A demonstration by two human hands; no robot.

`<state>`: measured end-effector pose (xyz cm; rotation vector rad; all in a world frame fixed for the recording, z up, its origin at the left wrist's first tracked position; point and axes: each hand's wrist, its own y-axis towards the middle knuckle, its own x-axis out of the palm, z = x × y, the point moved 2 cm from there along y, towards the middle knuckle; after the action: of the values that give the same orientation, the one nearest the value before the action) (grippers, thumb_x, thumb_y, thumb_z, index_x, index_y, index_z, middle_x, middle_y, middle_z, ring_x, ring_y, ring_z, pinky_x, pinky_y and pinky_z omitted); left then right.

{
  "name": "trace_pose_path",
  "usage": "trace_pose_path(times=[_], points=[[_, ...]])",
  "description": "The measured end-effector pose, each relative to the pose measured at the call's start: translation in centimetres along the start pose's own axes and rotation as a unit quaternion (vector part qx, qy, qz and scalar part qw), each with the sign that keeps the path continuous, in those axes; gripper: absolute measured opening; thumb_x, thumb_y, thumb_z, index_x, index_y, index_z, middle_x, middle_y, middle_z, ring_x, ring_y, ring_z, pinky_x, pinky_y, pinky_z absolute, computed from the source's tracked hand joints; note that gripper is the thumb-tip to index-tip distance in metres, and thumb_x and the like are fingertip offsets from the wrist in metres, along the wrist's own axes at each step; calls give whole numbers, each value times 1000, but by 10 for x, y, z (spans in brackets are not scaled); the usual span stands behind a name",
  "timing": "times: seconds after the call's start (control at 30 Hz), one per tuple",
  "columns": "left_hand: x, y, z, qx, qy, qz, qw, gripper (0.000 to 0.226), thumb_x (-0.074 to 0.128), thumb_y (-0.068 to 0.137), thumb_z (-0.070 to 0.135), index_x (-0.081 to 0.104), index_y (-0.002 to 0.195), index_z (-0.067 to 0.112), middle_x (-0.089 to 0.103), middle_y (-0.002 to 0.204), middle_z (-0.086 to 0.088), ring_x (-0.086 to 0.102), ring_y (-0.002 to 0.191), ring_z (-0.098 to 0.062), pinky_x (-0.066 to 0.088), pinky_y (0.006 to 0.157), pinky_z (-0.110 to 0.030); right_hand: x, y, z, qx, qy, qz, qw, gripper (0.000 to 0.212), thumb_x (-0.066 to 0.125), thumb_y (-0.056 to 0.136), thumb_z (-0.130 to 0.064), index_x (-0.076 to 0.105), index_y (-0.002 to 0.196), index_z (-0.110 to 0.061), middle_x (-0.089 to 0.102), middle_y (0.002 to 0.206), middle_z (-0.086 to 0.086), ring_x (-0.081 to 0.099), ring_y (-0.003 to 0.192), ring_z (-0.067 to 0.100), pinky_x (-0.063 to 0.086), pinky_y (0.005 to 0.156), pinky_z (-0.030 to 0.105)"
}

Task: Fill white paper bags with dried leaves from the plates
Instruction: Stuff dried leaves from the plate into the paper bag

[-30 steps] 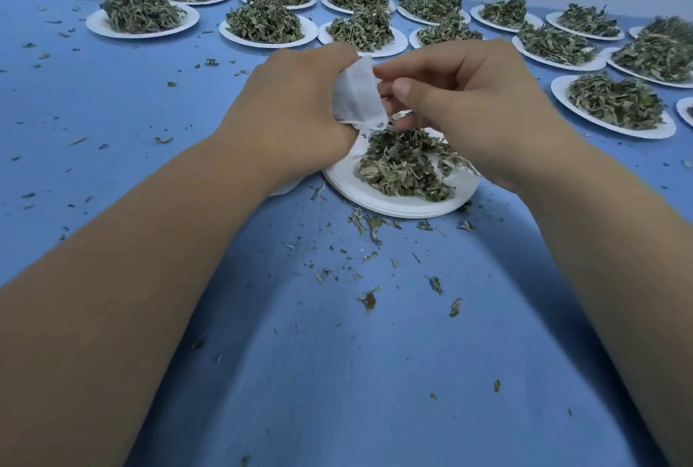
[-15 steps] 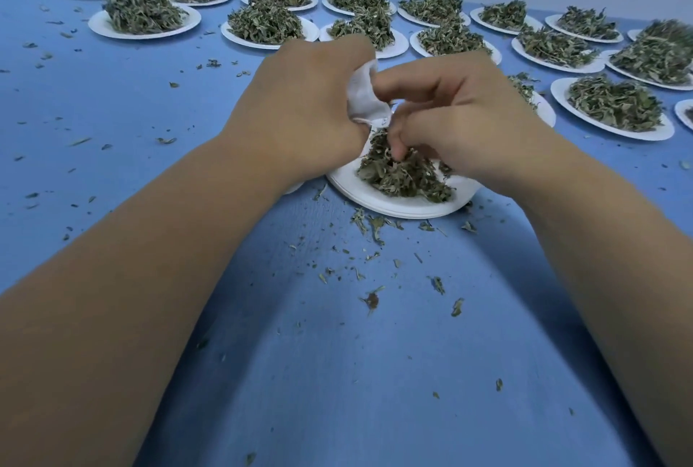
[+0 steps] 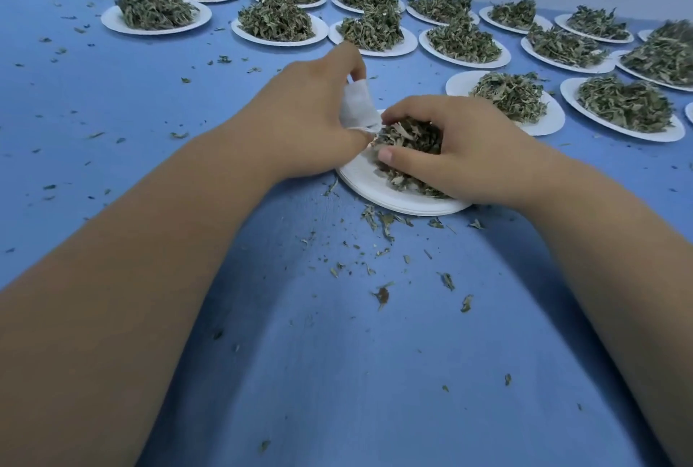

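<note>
In the head view, my left hand (image 3: 311, 110) pinches a bag (image 3: 358, 110) at the left rim of the plate (image 3: 360, 172). My right hand (image 3: 461, 151) curls round a clump of leaves (image 3: 408, 134) on that plate. I judge this bag part filled at most, its contents hidden; beyond the plate many heaped plates (image 3: 277, 22) wait untouched, and crumbs (image 3: 382, 294) litter the worktop (image 3: 337, 372) before it.

Left forearm (image 3: 150, 279) and right forearm (image 3: 618, 260): bare along their full visible length. The left hand (image 3: 311, 106) and right hand (image 3: 461, 151): bare. Right thumbnail (image 3: 385, 155): short, plain.
</note>
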<state>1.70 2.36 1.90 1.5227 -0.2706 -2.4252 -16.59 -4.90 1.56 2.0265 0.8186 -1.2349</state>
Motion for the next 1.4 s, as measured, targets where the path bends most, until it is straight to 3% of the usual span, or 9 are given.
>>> trace_pose_path(times=[0.1,0.27,0.4,0.53,0.67,0.77,1.0,1.1,1.4], points=[[-6,1,-5,0,-15,22,1000,52,70,81,46,46,124,29,61,107,-1,56,92,-23,46,68,-32,-5,-2,3,-5,53,19,998,45,58,94,-61,61,132,-37,63,117,-25,55,103,-11,38,80,3],[-9,0,-18,-41,45,-42,997,66,67,76,72,46,122,29,54,105,8,52,88,-18,36,61,-29,-2,-5,8,-28,-22,-99,994,95,45,74,-92,36,152,-39,44,141,-18,33,125,-7,28,99,15],[-8,1,-16,-35,54,-43,997,48,67,79,65,52,96,23,54,90,8,49,78,-9,32,57,-30,2,0,6,-38,0,-66,997,72,60,82,-72,49,142,-34,53,125,-17,42,108,-6,32,87,4],[-8,2,-13,-36,38,-23,998,32,70,80,40,57,103,23,59,97,3,54,88,-23,41,65,-30,-1,-1,11,-30,39,-3,999,36,75,85,-50,67,119,-38,63,103,-29,54,104,-12,38,81,-2],[-12,1,-11,-37,11,10,999,34,70,75,27,55,105,26,57,92,6,55,83,-19,44,64,-30,-8,-1,15,-4,69,56,996,25,76,83,-53,71,105,-42,69,95,-28,60,95,-12,43,76,2],[-12,0,-8,-7,9,34,999,36,70,74,20,53,105,25,58,91,2,54,81,-21,46,62,-30,-15,0,12,16,135,111,985,12,78,84,-49,71,93,-45,70,82,-24,63,68,-4,47,60,8],[-4,-1,6,32,27,18,999,37,66,74,19,54,108,25,60,94,-4,57,82,-28,52,63,-41,-15,1,-1,22,168,124,978,30,81,84,-39,57,98,-29,68,72,-18,59,50,1,43,47,13],[-2,0,9,25,49,20,998,35,65,75,21,53,107,25,59,93,-4,56,83,-30,50,63,-41,-15,1,-3,13,179,130,975,29,84,83,-35,60,94,-22,63,73,3,51,43,1,43,45,19],[5,1,17,23,109,36,993,26,66,75,28,56,99,25,57,82,0,54,80,-30,38,56,-33,-16,1,-3,21,249,82,965,18,88,77,-33,76,90,-29,74,82,9,58,63,19,53,56,41]])
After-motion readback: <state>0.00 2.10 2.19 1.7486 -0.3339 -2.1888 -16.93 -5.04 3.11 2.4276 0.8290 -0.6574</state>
